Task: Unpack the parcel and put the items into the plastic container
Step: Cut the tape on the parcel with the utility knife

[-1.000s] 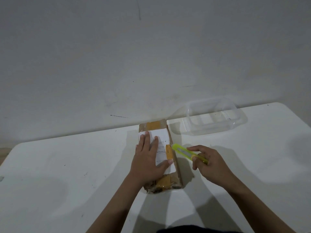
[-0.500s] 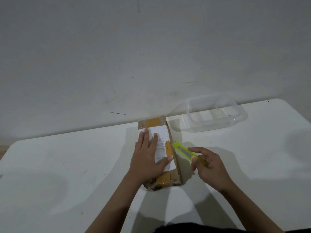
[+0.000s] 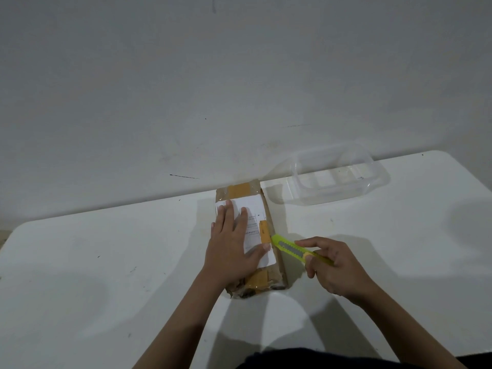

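Observation:
A brown cardboard parcel point(image 3: 266, 282) with yellow tape and a white label lies on the white table, near its far edge. My left hand point(image 3: 231, 246) presses flat on top of the label with straight fingers. My right hand point(image 3: 332, 267) grips a yellow-green utility knife point(image 3: 290, 247). The knife's tip touches the parcel's right edge beside the yellow tape strip. A clear plastic container point(image 3: 372, 187) stands empty at the back right of the table, apart from the parcel.
The white table point(image 3: 106, 275) reaches a grey wall point(image 3: 239, 89) at the back. Its left and right corners are rounded. Dark clothing shows at the bottom edge.
The knife tip has moved left until it meets the parcel's right edge. My left hand stays pressed on the label.

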